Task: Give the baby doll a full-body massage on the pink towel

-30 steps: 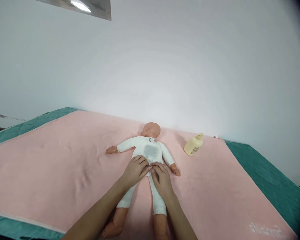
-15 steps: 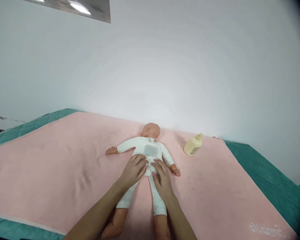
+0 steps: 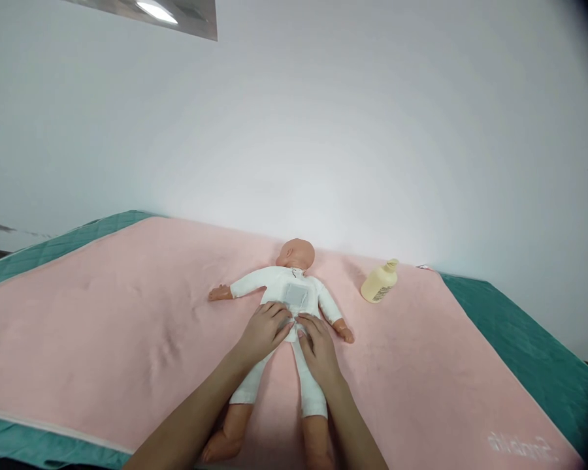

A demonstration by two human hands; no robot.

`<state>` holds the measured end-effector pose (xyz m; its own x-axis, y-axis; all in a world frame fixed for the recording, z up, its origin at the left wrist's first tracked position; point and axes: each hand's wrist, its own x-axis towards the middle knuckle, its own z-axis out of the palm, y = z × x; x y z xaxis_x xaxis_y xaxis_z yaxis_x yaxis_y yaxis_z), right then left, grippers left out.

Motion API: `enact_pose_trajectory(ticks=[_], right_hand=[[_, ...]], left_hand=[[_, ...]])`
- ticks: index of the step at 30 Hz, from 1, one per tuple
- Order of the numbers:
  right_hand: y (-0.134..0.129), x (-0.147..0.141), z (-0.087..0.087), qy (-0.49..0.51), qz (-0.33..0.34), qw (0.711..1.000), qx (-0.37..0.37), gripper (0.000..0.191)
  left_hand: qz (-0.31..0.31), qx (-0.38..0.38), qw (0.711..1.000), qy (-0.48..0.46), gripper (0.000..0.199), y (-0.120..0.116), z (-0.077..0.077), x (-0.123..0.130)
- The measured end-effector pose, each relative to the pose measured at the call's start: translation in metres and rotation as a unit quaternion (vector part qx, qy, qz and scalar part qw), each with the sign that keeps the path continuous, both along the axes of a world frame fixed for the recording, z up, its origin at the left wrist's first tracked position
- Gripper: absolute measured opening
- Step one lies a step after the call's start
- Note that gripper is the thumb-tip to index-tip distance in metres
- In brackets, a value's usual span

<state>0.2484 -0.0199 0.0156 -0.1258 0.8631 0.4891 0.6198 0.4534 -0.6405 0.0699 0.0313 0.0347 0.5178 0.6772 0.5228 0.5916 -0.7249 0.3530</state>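
A baby doll [image 3: 289, 277] with a white cloth body lies face down, its head turned to the left side and its arms and legs spread. A greyish rectangular panel [image 3: 296, 296] sits on its upper back. My left hand [image 3: 266, 331] rests on the left of the doll's lower back, fingers extended and slightly bent. On the right of the lower back lies my right hand [image 3: 319, 344], its fingers laid over the white cloth. The fingertips of both hands almost meet at the middle. Neither hand visibly holds anything.
A pale yellow pump bottle [image 3: 379, 282] stands right of the doll, near the wall. Underneath is a pink blanket [image 3: 102, 313] spread over a green quilted cover [image 3: 524, 333]. Behind rises a white wall [image 3: 323, 130] with a reflective panel [image 3: 191, 16] at upper left.
My right hand's fingers have shifted slightly inward and lie closer to the left fingertips. The view has tilted a little. The doll and bottle keep their places.
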Motion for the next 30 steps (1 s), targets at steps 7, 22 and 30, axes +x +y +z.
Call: enact_pose_trajectory(ticks=[7, 22, 30], right_hand=[[0.007, 0.0, -0.002, 0.027, -0.006, 0.999, 0.043, 0.03], [0.014, 0.003, -0.002, 0.068, -0.005, 0.998, 0.013, 0.032], [0.023, 0.006, 0.008, 0.072, 0.005, 0.997, 0.01, 0.03]], left_hand=[[-0.013, 0.022, 0.999, -0.041, 0.021, 0.0, 0.003, -0.006], [0.033, 0.015, 0.999, -0.038, 0.028, 0.007, -0.004, -0.011], [0.017, 0.043, 0.999, -0.012, 0.028, 0.011, 0.005, -0.011]])
